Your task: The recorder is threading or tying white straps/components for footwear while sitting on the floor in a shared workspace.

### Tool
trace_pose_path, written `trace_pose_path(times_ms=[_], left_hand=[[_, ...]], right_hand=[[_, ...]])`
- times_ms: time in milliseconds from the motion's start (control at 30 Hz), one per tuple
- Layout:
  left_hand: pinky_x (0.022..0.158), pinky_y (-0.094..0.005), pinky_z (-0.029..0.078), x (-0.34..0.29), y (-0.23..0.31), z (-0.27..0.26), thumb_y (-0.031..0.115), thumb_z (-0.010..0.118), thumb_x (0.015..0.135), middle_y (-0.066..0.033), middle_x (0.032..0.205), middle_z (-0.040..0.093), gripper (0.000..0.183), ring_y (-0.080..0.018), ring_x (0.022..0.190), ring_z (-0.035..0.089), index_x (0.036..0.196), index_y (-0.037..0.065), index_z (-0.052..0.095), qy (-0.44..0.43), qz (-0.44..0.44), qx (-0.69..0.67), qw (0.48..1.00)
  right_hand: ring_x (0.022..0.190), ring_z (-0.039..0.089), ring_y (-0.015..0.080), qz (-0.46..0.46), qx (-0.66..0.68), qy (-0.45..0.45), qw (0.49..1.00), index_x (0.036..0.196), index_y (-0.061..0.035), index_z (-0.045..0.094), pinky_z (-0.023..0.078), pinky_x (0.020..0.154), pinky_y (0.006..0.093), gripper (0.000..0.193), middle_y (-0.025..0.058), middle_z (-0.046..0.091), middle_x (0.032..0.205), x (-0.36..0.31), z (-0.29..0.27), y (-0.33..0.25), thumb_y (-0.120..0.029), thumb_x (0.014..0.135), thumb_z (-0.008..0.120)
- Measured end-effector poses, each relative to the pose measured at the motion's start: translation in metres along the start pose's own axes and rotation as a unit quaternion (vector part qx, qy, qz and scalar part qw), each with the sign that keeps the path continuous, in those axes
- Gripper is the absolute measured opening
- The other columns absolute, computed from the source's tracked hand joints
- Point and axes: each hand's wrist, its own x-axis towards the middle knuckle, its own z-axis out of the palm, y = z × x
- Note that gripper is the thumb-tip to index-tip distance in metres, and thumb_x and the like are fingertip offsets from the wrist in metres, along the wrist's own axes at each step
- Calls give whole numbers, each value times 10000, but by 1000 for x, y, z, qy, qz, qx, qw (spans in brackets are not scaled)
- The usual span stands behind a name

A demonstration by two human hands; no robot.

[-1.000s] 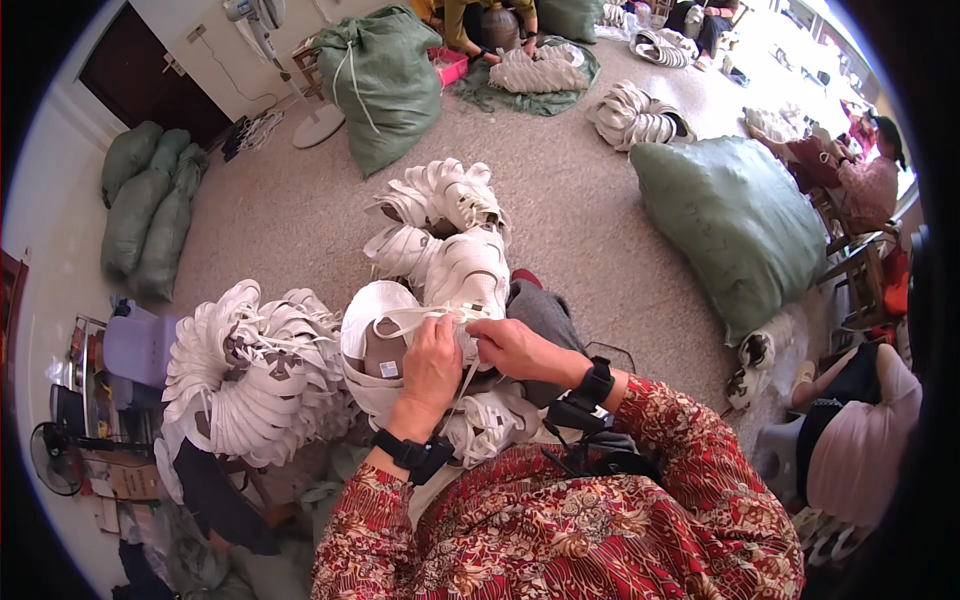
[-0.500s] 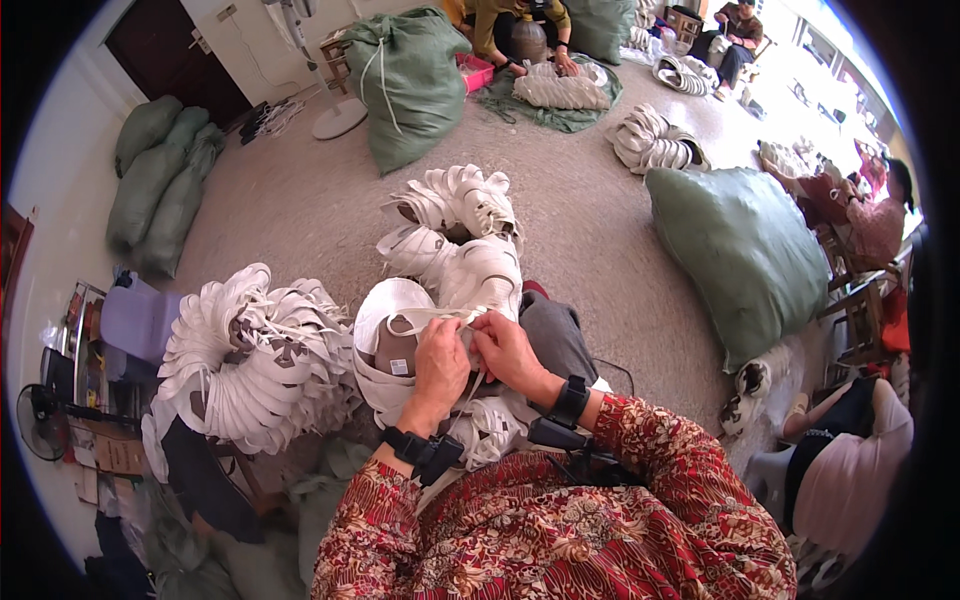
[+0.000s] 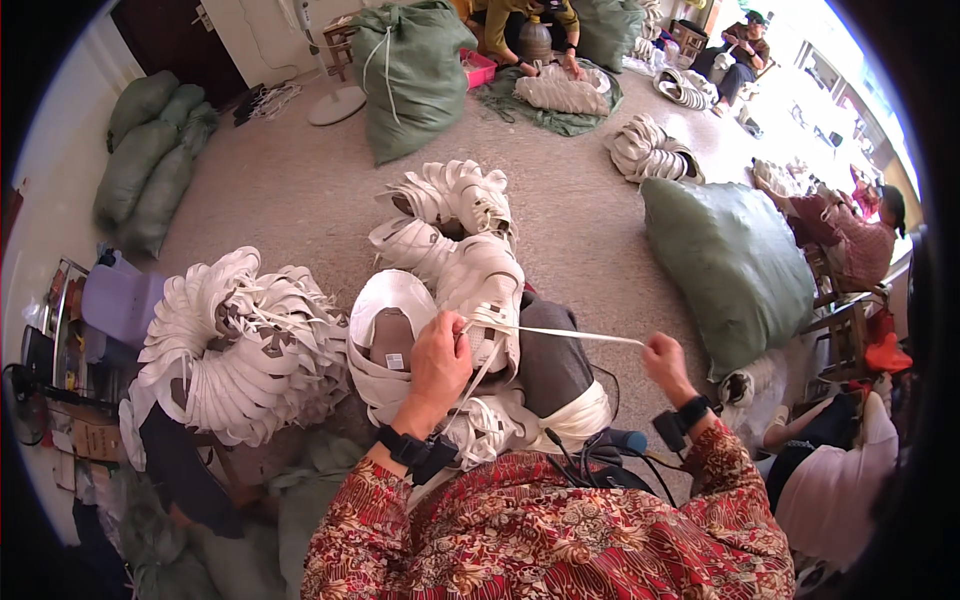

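A string of white shoe uppers [image 3: 478,275] curves in front of me, nested one into another. At its near end lies an upper with a brown lining [image 3: 390,338] and a small white label inside. My left hand [image 3: 440,362] is closed beside it, pinching the edge of a white upper; its fingertips are partly hidden. From there a white shoelace [image 3: 570,333] runs taut to the right. My right hand [image 3: 670,366] is closed on the far end of that lace, well out from the uppers. More laces hang loose over uppers in my lap [image 3: 490,428].
A thick coil of uppers [image 3: 245,345] lies to my left. Full green sacks stand ahead [image 3: 412,90], to the right [image 3: 730,265] and at the left wall [image 3: 150,150]. Several people work around the room. Another bundle of uppers [image 3: 652,148] lies farther off.
My right hand has moved away to the right, drawing the lace out straight. My left hand has stayed near the uppers; before, both hands were together there.
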Motion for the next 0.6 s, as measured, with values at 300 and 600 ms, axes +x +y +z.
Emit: trace_pose_path(times_ms=[300,600], left_hand=[[760,-436,507,17,4,0,113,713,837,-144,874,634,237,-342,820,633,976,24,544,-17,-49,-15,999],[541,-246,475,30,-19,8,30,721,855,-16,767,646,162,-74,608,581,957,20,597,-30,-100,-209,972]], right_hand=[[752,651,259,-150,22,10,988,859,-17,623,510,659,372,72,140,627,786,-26,23,-60,-80,846,654],[935,609,346,-405,30,-72,911,1018,-43,600,452,843,436,164,142,620,955,-18,93,-197,-108,868,610]])
